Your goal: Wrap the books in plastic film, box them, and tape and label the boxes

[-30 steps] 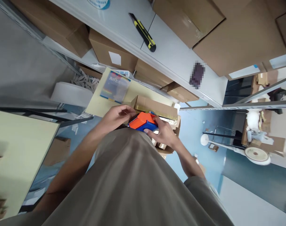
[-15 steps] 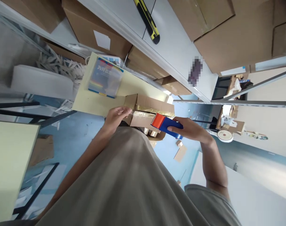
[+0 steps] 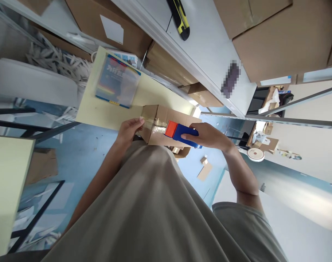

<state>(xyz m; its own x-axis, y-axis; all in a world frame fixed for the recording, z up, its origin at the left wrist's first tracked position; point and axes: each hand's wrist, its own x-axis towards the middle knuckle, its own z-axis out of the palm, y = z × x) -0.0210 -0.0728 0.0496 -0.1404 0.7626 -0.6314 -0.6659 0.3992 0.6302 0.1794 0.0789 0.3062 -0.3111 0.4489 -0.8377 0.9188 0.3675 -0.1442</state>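
Observation:
A closed brown cardboard box (image 3: 179, 114) lies at the front edge of a pale yellow table, with shiny clear tape (image 3: 158, 129) along its top seam. My right hand (image 3: 209, 135) grips a blue tape dispenser (image 3: 186, 134) by its body. The dispenser's red front end rests on or just above the box top. At the box's left end is my left hand (image 3: 129, 131), thumb and fingers pressed together beside the tape. What lies between those fingertips is too small to make out.
On the yellow table (image 3: 89, 109) lies a clear plastic sleeve (image 3: 118, 80) with printed edges. A yellow and black utility knife (image 3: 180, 20) sits on the grey shelf (image 3: 206, 51) above. Large cartons (image 3: 280, 40) stand around, and an open carton (image 3: 182, 153) is below the box.
My right hand has moved left with the tape dispenser, farther over the box top. My left hand has shifted slightly left, to the box's end. The camera view has shifted a little.

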